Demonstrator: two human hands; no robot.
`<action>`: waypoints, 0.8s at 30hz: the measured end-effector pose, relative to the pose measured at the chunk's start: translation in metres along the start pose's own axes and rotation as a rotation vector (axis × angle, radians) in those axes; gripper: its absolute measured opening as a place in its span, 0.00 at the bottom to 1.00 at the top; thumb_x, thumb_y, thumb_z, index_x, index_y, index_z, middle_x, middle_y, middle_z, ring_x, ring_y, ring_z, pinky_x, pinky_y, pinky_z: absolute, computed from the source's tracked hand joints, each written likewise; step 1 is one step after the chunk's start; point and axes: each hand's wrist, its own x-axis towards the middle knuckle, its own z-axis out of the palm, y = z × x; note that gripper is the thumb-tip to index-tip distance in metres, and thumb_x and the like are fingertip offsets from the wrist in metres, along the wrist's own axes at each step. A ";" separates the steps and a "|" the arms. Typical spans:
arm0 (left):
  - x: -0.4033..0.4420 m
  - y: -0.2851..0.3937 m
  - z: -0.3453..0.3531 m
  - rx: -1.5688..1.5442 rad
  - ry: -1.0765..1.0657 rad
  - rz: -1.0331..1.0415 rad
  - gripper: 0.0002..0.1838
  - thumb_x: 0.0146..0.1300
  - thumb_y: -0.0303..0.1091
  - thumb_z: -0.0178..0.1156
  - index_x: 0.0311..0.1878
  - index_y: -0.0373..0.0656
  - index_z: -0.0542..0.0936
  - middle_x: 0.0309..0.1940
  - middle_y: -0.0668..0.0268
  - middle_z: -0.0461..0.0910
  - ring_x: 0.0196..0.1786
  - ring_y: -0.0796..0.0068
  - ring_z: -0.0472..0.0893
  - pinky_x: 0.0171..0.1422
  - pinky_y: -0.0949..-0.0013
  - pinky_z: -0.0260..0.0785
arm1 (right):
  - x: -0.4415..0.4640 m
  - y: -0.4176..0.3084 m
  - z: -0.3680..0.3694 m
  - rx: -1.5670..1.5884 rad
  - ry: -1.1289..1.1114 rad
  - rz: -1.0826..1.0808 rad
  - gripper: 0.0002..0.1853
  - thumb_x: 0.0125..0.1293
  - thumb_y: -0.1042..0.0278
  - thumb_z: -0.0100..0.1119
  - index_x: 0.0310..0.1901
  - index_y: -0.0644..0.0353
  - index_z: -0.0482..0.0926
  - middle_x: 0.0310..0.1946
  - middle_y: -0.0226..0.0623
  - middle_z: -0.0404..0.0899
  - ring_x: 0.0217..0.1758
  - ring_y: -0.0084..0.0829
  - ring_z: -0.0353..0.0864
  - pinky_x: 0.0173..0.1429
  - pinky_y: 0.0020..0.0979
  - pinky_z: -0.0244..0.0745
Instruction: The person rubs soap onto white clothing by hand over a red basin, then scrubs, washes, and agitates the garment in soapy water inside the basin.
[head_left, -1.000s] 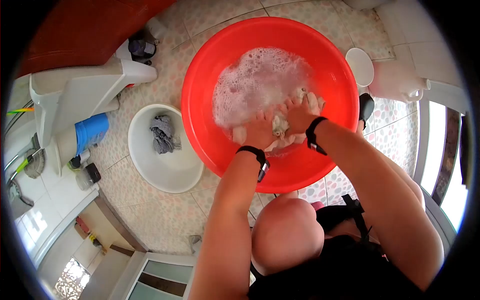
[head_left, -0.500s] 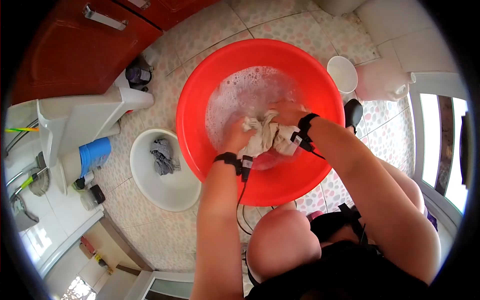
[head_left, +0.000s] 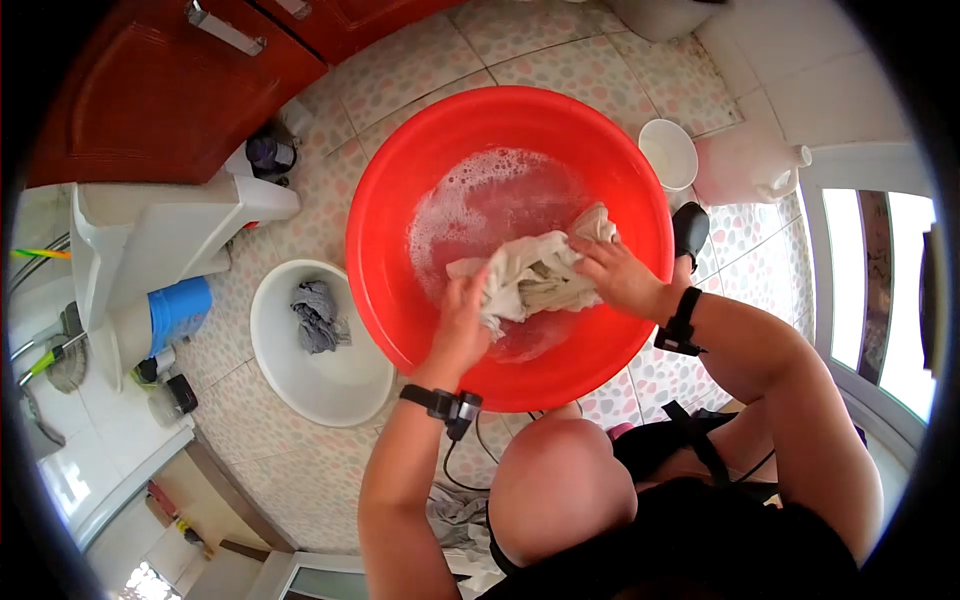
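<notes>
A wet cream-coloured cloth [head_left: 535,265] is bunched up across the right half of a big red basin [head_left: 385,190]. My left hand [head_left: 464,322] grips its left end, the fingertips partly hidden by folds. On the other side, my right hand [head_left: 622,280] has its fingers curled over the cloth's right end, where a twisted part sticks up. Beneath the cloth lies soapy water [head_left: 440,225], with foam along the far and left edge. Both wrists wear black straps with small devices.
A white tub [head_left: 290,390] with a grey cloth [head_left: 318,315] in it stands left of the basin. To the right are a small white bucket [head_left: 668,155] and a pinkish jug [head_left: 735,165]. Red cabinets [head_left: 130,100] stand at the upper left. My knee [head_left: 560,480] is close to the basin's near rim.
The cloth has come up out of the water and spread wider. My hands have moved apart, the right one toward the basin's right side, the left slightly down and left.
</notes>
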 end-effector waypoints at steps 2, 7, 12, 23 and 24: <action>-0.013 0.010 0.014 0.172 -0.106 0.056 0.47 0.38 0.30 0.68 0.66 0.52 0.59 0.65 0.53 0.51 0.67 0.45 0.51 0.67 0.49 0.49 | -0.001 -0.016 0.001 -0.021 -0.105 0.010 0.37 0.47 0.67 0.64 0.60 0.46 0.59 0.66 0.47 0.51 0.65 0.48 0.57 0.61 0.57 0.55; -0.011 0.023 0.039 0.412 -0.283 0.011 0.57 0.32 0.51 0.74 0.69 0.60 0.54 0.71 0.54 0.35 0.72 0.45 0.38 0.64 0.33 0.42 | 0.006 -0.043 0.000 -0.109 -0.345 0.084 0.49 0.50 0.46 0.63 0.70 0.38 0.44 0.70 0.47 0.38 0.72 0.47 0.43 0.62 0.66 0.46; 0.020 0.018 0.058 0.509 -0.262 -0.059 0.46 0.43 0.50 0.68 0.67 0.59 0.57 0.71 0.55 0.37 0.71 0.47 0.43 0.61 0.29 0.46 | 0.037 -0.047 0.009 -0.345 -0.467 0.272 0.52 0.45 0.25 0.53 0.70 0.40 0.46 0.71 0.48 0.32 0.73 0.46 0.40 0.63 0.68 0.32; 0.062 -0.016 0.065 0.529 -0.246 -0.071 0.43 0.40 0.45 0.70 0.62 0.50 0.61 0.59 0.53 0.63 0.59 0.51 0.65 0.56 0.54 0.64 | 0.077 -0.015 0.032 -0.416 -0.490 0.284 0.51 0.42 0.32 0.61 0.67 0.43 0.52 0.67 0.46 0.49 0.67 0.42 0.53 0.57 0.63 0.53; 0.065 -0.013 0.059 0.468 -0.294 -0.083 0.42 0.40 0.44 0.70 0.61 0.50 0.63 0.56 0.53 0.66 0.58 0.51 0.67 0.55 0.57 0.65 | 0.078 -0.013 0.033 -0.413 -0.490 0.284 0.51 0.42 0.32 0.61 0.67 0.43 0.52 0.67 0.46 0.49 0.67 0.42 0.53 0.57 0.63 0.53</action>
